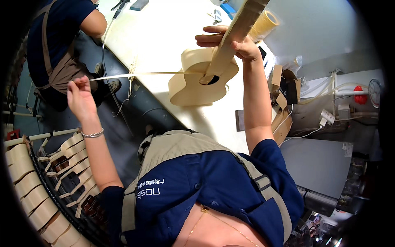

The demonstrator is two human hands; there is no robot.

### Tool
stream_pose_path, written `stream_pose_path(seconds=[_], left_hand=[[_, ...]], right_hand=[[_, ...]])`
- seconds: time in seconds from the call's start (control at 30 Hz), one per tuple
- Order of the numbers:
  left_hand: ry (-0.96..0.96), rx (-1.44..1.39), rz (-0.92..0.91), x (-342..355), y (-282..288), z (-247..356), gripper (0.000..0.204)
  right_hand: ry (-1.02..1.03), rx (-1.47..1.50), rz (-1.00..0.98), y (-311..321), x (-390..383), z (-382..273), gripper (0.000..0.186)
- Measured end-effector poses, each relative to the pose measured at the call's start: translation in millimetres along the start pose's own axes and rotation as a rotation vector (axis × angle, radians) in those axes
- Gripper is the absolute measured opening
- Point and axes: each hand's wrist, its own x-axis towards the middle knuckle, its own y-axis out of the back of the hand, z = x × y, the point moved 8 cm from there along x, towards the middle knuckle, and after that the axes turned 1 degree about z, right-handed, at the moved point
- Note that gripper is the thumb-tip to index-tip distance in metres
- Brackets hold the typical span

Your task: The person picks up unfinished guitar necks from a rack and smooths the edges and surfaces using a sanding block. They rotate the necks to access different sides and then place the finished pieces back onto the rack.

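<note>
Bearing pale printed lettering point(150, 187): navy shirt point(173, 214), nearest. Left hand point(83, 98): pinching one end of a narrow pale strip point(140, 74), which runs straight to the guitar point(191, 88) near its soundhole point(214, 80). Guitar: unfinished pale wood, by the worktop's point(140, 41) left edge; probably light, stiff, easily dented, best taken by the neck point(238, 26). Right hand point(247, 49): cradling that neck, thumb one side, fingers extended the other. Tape roll point(262, 26): yellowish, near the right edge; no legible writing.
</note>
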Motion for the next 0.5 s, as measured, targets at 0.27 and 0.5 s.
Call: stream_pose_path(seconds=[0.27,0.5], left_hand=[[-0.203,-0.179,-0.089,114,86,188,0.013],[-0.132,1.270,-0.460,10,-60,153,0.028]], right_hand=[[0.087,0.193,-0.092,8,-21,5,0.084],[0.168,0.254,0.060,17,-34,9,0.074]])
